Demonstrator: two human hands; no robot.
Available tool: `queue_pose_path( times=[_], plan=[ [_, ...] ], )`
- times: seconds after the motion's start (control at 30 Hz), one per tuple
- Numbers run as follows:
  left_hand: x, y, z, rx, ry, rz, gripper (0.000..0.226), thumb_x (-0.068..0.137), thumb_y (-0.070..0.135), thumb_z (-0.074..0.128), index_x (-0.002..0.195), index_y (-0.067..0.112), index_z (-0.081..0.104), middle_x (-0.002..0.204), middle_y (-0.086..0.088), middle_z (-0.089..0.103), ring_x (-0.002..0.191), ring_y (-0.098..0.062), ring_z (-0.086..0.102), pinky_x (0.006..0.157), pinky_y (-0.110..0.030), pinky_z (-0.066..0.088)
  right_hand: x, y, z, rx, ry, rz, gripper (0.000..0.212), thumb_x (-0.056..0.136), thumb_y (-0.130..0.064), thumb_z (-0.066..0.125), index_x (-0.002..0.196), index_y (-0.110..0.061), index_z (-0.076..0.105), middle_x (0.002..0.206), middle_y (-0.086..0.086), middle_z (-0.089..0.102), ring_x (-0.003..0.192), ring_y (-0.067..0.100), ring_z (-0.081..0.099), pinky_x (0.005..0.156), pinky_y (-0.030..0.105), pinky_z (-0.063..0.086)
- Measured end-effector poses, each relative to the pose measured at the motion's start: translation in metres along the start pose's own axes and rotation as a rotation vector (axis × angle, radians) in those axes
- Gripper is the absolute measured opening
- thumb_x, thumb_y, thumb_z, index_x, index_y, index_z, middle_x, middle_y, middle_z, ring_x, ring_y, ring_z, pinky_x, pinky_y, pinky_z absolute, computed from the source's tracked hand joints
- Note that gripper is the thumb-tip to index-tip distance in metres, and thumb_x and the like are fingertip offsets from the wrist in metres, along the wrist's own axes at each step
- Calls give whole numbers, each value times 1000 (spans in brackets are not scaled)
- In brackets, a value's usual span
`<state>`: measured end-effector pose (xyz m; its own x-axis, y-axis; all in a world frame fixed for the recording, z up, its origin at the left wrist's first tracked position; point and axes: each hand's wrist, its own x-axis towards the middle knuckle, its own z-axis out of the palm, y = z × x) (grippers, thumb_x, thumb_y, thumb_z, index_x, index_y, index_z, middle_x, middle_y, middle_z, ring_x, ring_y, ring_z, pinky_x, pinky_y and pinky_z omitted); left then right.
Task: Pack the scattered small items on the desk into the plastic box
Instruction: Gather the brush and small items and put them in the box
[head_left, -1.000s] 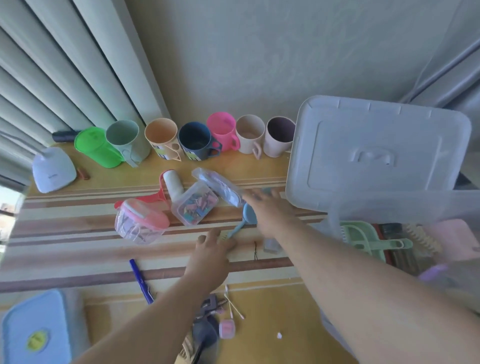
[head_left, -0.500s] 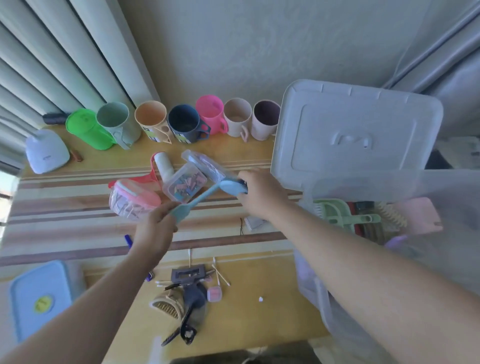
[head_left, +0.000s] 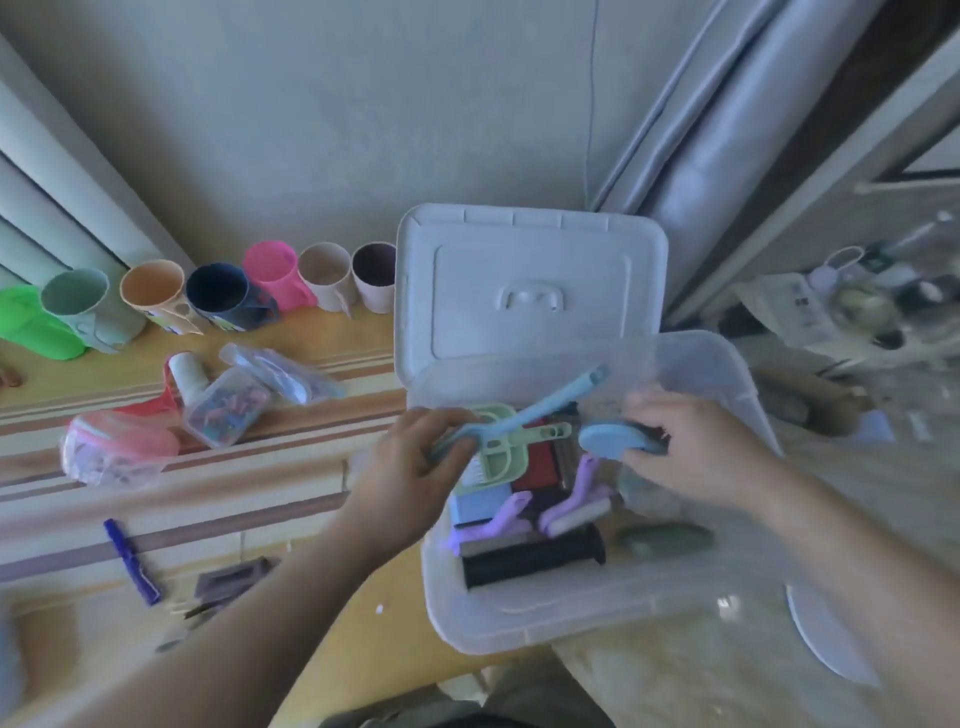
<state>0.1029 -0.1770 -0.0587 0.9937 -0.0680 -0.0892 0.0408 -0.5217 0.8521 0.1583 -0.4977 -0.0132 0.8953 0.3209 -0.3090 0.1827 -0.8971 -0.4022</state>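
The translucent plastic box (head_left: 519, 636) stands at the desk's right end, its white lid (head_left: 530, 291) propped upright behind it. Both hands hover over the open box. My left hand (head_left: 410, 478) grips the lower end of a light blue long-handled tool (head_left: 550, 402) that slants up to the right. My right hand (head_left: 696, 452) holds a blue oval brush head (head_left: 613, 441); the two blue pieces look apart. Inside the box lie a green mini dustpan (head_left: 493, 457), purple clips (head_left: 519, 514), a red item (head_left: 540, 462) and a black cylinder (head_left: 535, 561).
On the desk to the left lie a pink-lidded tub (head_left: 119, 447), a clear case of small clips (head_left: 228, 410), a plastic bag (head_left: 280, 374), a lint roller (head_left: 187, 374), a blue pen (head_left: 130, 561) and dark small items (head_left: 228, 577). Several mugs (head_left: 270, 280) line the wall.
Both hands picked the blue tool up from the desk and carried it right, over the open box. The view turned right with them.
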Motion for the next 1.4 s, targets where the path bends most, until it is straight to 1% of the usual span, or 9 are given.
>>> queue_pose_path(
  times=[0.13,0.27,0.47,0.6,0.77,0.9,1.07,1.27,1.4],
  plan=[
    [7,36,68,153,-54,113,23,94,35,62,115,32,71,108,11,64,98,-12,58,84,-28,47,-30,54,-1,-222,-309,56,17,84,-34,66,94,-23,73,91,-12,62,86,9,57,76,33,49],
    [6,59,114,215,-99,126,24,89,32,65,111,34,74,109,11,70,97,-16,59,83,-30,47,-40,80,25,-358,-412,72,9,87,-31,58,87,-23,61,75,-4,52,77,21,51,66,32,47],
    [-9,60,142,265,-171,18,22,87,39,66,108,40,71,103,14,68,88,-10,61,79,-30,52,-22,110,74,-465,-459,97,27,100,-21,56,125,-27,64,124,8,63,112,33,63,82,35,52],
    [-18,56,146,279,-179,-28,22,86,34,74,107,40,73,103,16,68,89,-4,61,80,-25,50,-5,111,89,-431,-461,54,8,103,-20,48,110,-20,52,112,2,55,119,29,62,83,30,43],
    [-23,53,146,307,-204,-96,18,88,36,74,106,39,74,100,20,64,90,-4,60,83,-29,52,-1,111,88,-431,-532,73,40,99,-25,66,137,-19,56,135,4,59,124,29,60,89,35,50],
    [-24,51,144,350,-268,-140,19,90,41,70,108,43,72,101,20,63,91,-5,58,81,-29,52,7,126,68,-96,-389,203,6,92,-34,64,98,-33,67,104,-7,68,95,18,68,81,35,58],
    [-24,40,145,521,-434,-192,25,91,47,65,115,45,67,110,15,63,99,-13,62,86,-39,56,3,131,39,301,-206,216,19,100,-34,58,88,-44,68,101,-18,69,93,3,66,80,31,54],
    [-25,29,153,726,-614,-174,25,95,38,58,120,40,61,121,8,62,122,-24,55,89,-44,55,-9,76,59,51,-654,-39,32,97,-46,60,125,-39,73,114,-13,75,104,13,68,97,36,54],
    [-28,25,145,700,-558,-245,28,94,27,63,119,39,59,126,3,57,111,-28,63,88,-41,55,-1,45,91,4,-838,-113,37,103,-39,51,137,-34,67,134,-6,70,115,24,65,104,42,52]
  ],
)
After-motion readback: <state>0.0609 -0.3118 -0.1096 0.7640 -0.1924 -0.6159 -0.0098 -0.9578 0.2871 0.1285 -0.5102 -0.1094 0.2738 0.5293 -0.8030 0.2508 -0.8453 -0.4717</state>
